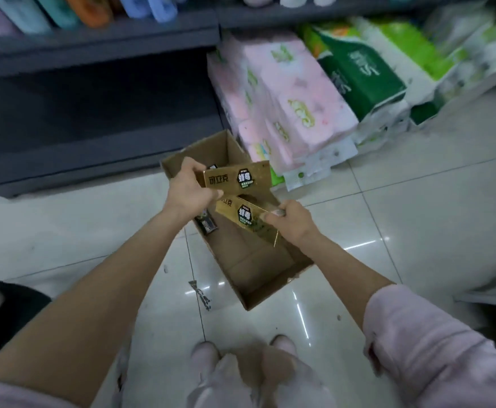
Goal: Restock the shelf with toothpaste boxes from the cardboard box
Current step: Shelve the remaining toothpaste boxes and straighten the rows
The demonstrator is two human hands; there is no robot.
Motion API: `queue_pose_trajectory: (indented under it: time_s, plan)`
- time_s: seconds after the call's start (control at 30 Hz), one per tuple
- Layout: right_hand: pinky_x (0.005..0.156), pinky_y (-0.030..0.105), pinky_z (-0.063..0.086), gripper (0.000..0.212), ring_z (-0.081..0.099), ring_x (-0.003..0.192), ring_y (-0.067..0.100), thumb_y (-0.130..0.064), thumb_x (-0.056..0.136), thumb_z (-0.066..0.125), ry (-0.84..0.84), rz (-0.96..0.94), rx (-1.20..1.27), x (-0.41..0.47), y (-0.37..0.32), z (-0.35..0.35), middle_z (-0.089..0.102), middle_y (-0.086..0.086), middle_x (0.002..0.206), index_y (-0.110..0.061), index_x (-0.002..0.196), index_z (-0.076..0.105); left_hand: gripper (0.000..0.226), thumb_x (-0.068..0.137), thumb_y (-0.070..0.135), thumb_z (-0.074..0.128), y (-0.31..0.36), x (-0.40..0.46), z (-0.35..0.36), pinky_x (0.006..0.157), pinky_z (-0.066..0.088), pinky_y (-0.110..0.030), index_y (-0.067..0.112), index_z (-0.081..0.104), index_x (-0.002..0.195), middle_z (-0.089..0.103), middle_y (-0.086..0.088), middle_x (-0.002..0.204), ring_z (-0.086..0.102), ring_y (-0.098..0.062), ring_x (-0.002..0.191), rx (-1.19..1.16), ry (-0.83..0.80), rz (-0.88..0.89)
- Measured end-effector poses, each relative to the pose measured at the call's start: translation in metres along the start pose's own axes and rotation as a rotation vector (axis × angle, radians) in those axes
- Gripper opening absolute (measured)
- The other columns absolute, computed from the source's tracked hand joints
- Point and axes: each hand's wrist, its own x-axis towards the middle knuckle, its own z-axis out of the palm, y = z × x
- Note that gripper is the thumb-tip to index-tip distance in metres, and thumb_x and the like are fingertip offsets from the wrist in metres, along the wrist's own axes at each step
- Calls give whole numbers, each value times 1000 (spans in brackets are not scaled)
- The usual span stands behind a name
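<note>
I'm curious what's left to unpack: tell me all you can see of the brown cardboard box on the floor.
The cardboard box is plain brown corrugated card, long and open-topped, flaps up, sitting askew on the pale tiled floor before the dark shelf. Its visible bottom is mostly bare; one dark packet lies by its left wall. Both hands hold gold toothpaste boxes above it. A corner looks slightly torn.

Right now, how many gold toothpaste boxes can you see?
2: upper gold box in the left hand, lower gold box in the right hand, above the cardboard box. More may be hidden.
</note>
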Motion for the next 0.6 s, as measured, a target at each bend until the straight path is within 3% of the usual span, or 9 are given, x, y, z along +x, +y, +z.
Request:
queue_pose_trajectory:
  time_s: [0.13,0.17,0.27,0.4,0.5,0.6]
  plan:
    - [80,36,46,38,59,101,31,-24,82,71,63,-67,73,-43,-100,-54,62,15,107,-2,110,55,46,77,11,76,80,-33,-85,49,44,-11,14,47,112,58,3,100,56,-9,80,-120,77,23]
    - [79,39,48,33,61,97,32,-23,81,72,74,-93,89,-52,-125,-68,63,14,101,-4,103,55,46,76,13,77,97,-36,-107,52,47,-10,15,47,111,60,2,102,57,-11,81,-152,98,20]
    - [68,32,46,26,59,86,25,-19,81,72,115,-181,148,-73,-203,-106,61,7,91,-10,99,55,45,73,16,80,151,-46,-180,76,57,-35,18,47,104,65,-1,105,61,-18,90,-235,170,41]
    - [67,25,40,25,57,88,21,-16,84,69,158,-340,191,-94,-301,-144,60,4,93,-14,106,57,45,72,17,80,219,-50,-267,75,48,-29,18,45,101,63,-1,100,57,-17,89,-267,301,150]
    - [67,23,34,36,55,95,23,-17,87,66,243,-437,127,-93,-364,-161,59,9,104,-6,120,56,45,72,14,79,260,-39,-312,78,54,-37,19,42,97,62,-3,99,62,-23,92,-313,382,236]
    - [86,24,34,47,48,116,29,-20,89,63,351,-507,38,-82,-417,-179,48,18,129,-5,132,50,47,72,15,78,295,-18,-349,77,53,-35,21,40,98,61,-2,96,62,-23,89,-276,458,276]
